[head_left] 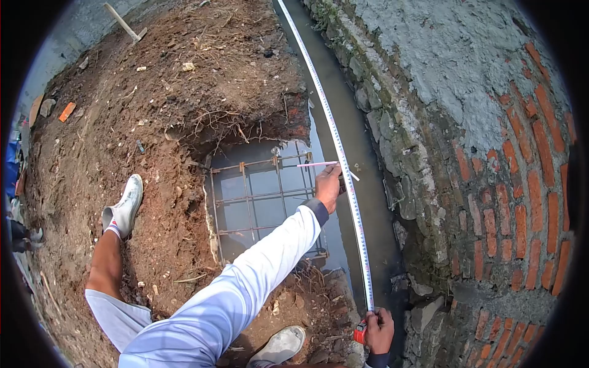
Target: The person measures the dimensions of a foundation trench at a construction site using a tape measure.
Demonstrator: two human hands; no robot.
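A long white tape measure blade [336, 136] runs from the top of the view over the muddy water down to its red case [360, 332]. My right hand [380, 331], low in the view, is closed around that case. My left hand [328, 187] reaches out over the rebar grid with its fingers pinched at the blade's left edge. A thin pink-and-white stick [316, 164] pokes out to the left from those fingertips. The steel rebar grid [247, 199] lies partly under water in a square pit, beneath my left forearm.
A narrow water-filled trench [374, 245] runs along a stone footing and a brick wall [527, 202] on the right. Rough soil [165, 257] with roots surrounds the pit. A hammer-like tool [126, 24] lies at upper left. Light boots [127, 205] stand on the soil.
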